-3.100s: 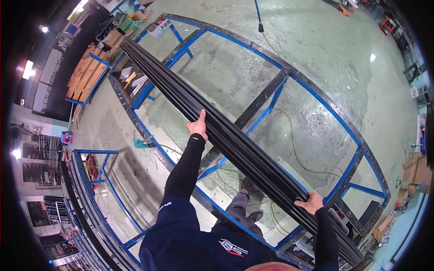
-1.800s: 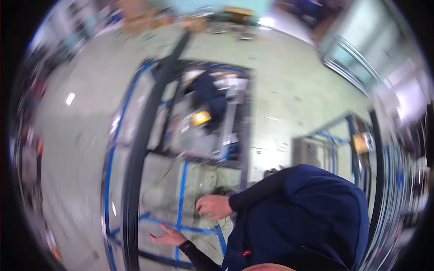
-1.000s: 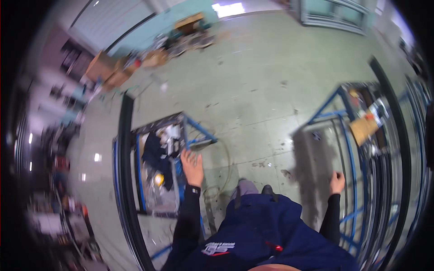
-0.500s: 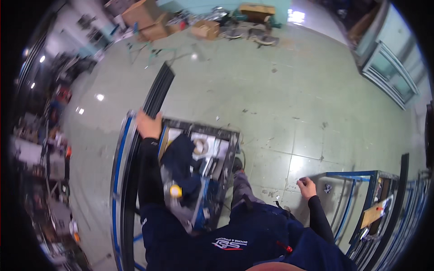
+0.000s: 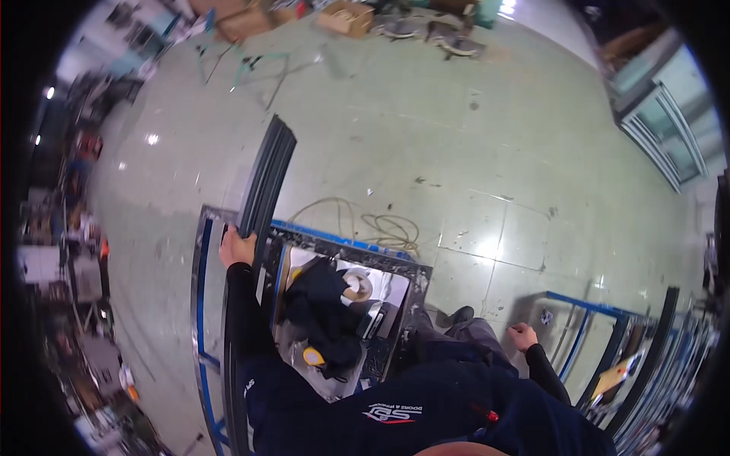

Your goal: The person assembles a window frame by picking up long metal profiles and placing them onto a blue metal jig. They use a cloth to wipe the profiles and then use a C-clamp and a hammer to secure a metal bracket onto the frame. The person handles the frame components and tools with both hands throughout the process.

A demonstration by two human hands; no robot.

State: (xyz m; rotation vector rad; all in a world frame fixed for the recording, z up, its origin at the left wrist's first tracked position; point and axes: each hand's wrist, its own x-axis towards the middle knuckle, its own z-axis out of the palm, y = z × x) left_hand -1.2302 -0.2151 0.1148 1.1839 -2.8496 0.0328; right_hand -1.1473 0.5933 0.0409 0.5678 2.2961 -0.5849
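Observation:
A long dark grey grooved profile lies lengthwise along the left side, its far end sticking out past the bench. My left hand is closed on the profile's left edge, with some of the fingers hidden. Beside it stands a dark-framed workbench with a shelf inside. On that shelf rest a dark cloth, a roll of tape and a yellow round item, perhaps a tape measure. My right hand hangs at my right side, its fingers curled in, and nothing shows in it.
A blue-edged rack runs along the left. To the right is a blue-framed stand with a dark profile. A thin hose loops on the floor behind the bench. Cardboard boxes and glazed frames stand farther off.
My view has shifted, bringing the bench's far edge and the hose into sight. My left hand has moved from over the profile to its left edge. My right hand stays low, its fingers more curled.

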